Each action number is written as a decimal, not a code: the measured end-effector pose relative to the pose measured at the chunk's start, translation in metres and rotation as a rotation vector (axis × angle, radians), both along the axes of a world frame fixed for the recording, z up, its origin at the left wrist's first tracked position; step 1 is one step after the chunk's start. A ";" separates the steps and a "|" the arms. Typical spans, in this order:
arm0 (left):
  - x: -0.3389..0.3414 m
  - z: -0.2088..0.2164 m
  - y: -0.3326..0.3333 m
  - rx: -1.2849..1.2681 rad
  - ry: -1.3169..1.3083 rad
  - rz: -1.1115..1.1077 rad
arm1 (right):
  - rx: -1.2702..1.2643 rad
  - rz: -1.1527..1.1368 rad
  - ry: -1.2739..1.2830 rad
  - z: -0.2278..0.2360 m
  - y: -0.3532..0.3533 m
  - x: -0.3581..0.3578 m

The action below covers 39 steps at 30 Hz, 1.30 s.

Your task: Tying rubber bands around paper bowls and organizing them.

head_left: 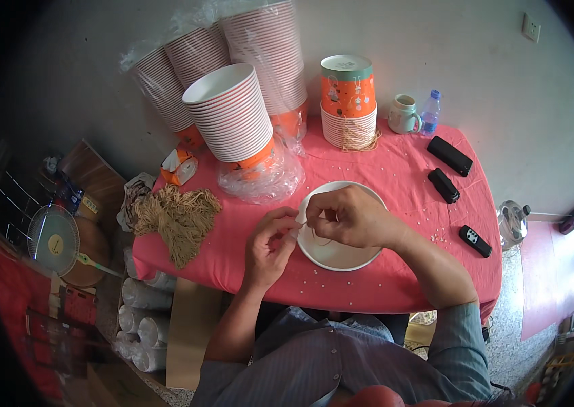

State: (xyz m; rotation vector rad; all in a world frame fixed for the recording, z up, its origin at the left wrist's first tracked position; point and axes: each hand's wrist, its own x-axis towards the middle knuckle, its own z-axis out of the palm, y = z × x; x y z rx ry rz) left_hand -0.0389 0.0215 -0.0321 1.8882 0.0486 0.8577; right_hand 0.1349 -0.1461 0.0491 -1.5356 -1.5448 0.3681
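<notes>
My left hand [272, 248] and my right hand [354, 216] meet above the left part of a white round bowl-like tub [344, 266]. The fingertips of both are pinched close together. Between them runs a thin tan cord [322, 239], a loop of which hangs over the tub; its ends are hidden by the fingers. A bundle of similar tan cords [180, 220] lies on the table's left side. More strands [360, 138] hang by an upside-down orange paper bucket [348, 93] set on white stacked ones.
Nested paper buckets [229, 112] lean in plastic wrap at the back left. A mug [404, 114] and a bottle [430, 112] stand at the back right. Black devices [449, 156] and small white bits lie on the pink tablecloth [409, 197]. A tissue pack [178, 165] sits left.
</notes>
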 end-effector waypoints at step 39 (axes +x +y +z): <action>0.009 0.045 0.020 0.582 -0.027 -0.228 | -0.151 0.261 0.239 0.033 -0.036 0.011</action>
